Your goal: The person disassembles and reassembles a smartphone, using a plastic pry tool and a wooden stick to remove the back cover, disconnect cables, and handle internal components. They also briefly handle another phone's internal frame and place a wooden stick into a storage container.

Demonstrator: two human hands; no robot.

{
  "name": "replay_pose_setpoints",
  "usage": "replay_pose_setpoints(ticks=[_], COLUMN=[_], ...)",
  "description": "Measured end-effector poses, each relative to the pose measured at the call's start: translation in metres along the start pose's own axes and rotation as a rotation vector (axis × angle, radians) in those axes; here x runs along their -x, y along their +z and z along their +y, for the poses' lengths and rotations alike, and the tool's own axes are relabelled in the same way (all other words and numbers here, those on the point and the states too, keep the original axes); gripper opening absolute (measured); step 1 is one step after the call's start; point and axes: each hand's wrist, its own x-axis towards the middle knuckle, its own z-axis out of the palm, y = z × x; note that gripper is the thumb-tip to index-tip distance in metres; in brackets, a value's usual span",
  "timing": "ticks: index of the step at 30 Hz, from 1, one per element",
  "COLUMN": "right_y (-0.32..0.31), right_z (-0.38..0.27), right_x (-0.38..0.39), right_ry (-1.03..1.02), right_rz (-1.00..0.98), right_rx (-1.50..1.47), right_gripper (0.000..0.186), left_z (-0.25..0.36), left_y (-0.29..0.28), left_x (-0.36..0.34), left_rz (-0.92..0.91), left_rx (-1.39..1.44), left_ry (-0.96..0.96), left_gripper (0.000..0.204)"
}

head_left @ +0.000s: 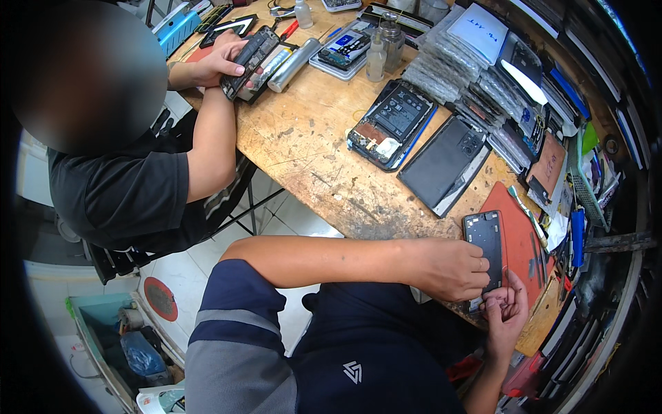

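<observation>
Bench top [310,145]: bare wood, scratched and dark-stained, most heavily along the near edge.
Phone body [481,231]: dark, flat at the bench's near right, overlapping the left part of a red mat [510,214].
Left hand [448,268]: fingers curled in, over the near left part of the phone body; grip on anything not discernible.
Right hand [510,307]: half closed, thumb and fingers close together by the near right corner; hold on anything likewise not discernible.
Mat's right side: brush [529,219] and slender dark tools [540,261].
Mid-bench: opened phone [400,117], black battery showing; black panel [445,165] just beside, to the right.
Far right: bubble-wrapped stack [441,69]; nearer, green basket [577,183].
Far left: co-worker's hands [217,67], around another opened phone [254,61].
Floor [183,270]: pale tiles, round red patch [161,299] at left.
Near left: teal bin [96,314], blue bag [143,352] inside.
</observation>
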Motion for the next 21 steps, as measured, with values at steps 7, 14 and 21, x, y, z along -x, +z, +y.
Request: replay_pose_setpoints(ticks=[7,14,21], right_y=[0.0005,0.0006,-0.0008], right_z=[-0.0005,-0.0008,0.0004], right_x=[0.0001,0.0002,0.0000], right_ry=[0.012,0.013,-0.002], right_rz=[0.005,0.005,-0.013], right_rx=[-0.002,-0.012,-0.011], right_gripper=[0.063,0.063,0.063], left_z=[-0.0030,-0.0051,-0.0040], left_y=[-0.0037,-0.0098,-0.0078], left_x=[0.0038,0.0030,-0.0002], left_rz=[-0.021,-0.062,-0.078], left_rx=[0.021,-0.025,-0.022], left_ry=[0.005,0.012,-0.001], left_gripper=[0.011,0.011,0.014])
